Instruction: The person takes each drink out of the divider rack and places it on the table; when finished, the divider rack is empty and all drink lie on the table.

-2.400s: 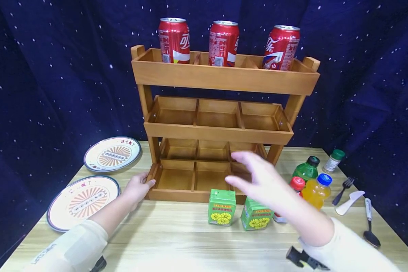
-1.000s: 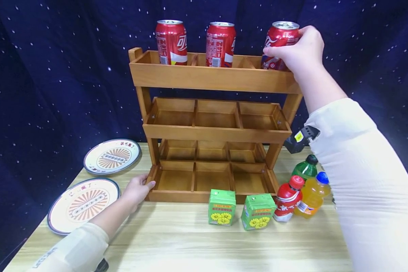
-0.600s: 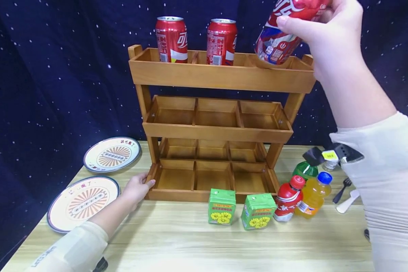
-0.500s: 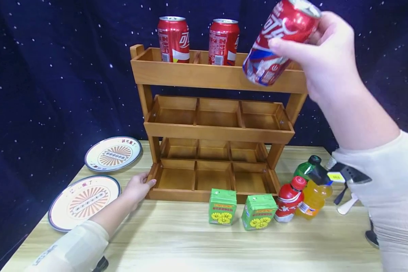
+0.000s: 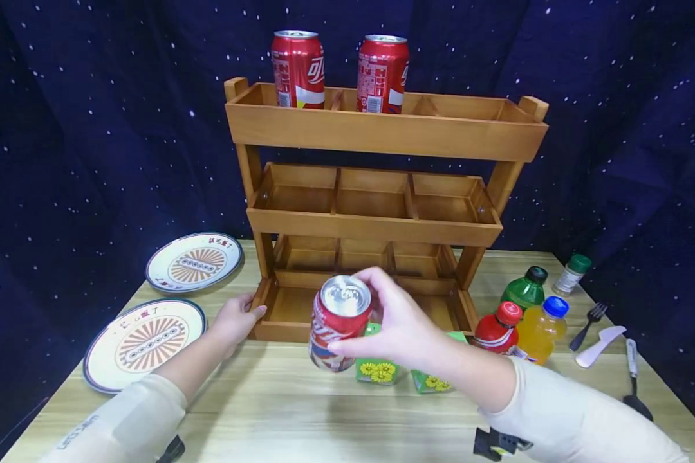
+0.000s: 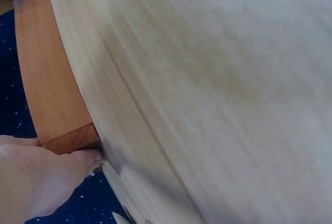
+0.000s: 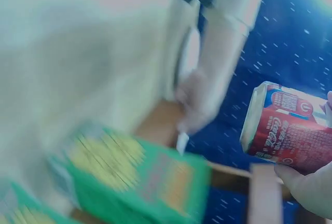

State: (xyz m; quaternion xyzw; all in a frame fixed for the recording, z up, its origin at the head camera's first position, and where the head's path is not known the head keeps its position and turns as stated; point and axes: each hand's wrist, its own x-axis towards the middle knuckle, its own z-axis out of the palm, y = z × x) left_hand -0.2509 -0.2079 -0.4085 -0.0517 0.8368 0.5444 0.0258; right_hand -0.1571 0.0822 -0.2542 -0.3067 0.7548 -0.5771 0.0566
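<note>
My right hand (image 5: 402, 325) grips a red cola can (image 5: 337, 321), held slightly tilted in front of the rack's bottom tier, its top toward me. In the right wrist view the can (image 7: 290, 125) shows Coca-Cola lettering, with the fingers partly cut off by the frame. My left hand (image 5: 235, 323) holds the lower left corner of the three-tier wooden rack (image 5: 376, 225); in the left wrist view its thumb and fingers pinch the corner. Behind my right hand and forearm, two green drink cartons (image 5: 376, 371) are partly hidden. Two more cola cans (image 5: 297, 71) stand in the top tier.
Two patterned plates (image 5: 145, 344) lie at the left. On the right stand a red-capped bottle (image 5: 498, 329), an orange drink bottle (image 5: 541, 331), a green bottle (image 5: 524, 289) and a green-capped shaker (image 5: 570, 275). A fork (image 5: 587, 326), knife (image 5: 599, 346) and spoon (image 5: 634, 386) lie beyond them.
My right hand took hold of the can in the top tier's right compartment, lifted it out and brought it down and left to the front. My left hand has stayed on the rack.
</note>
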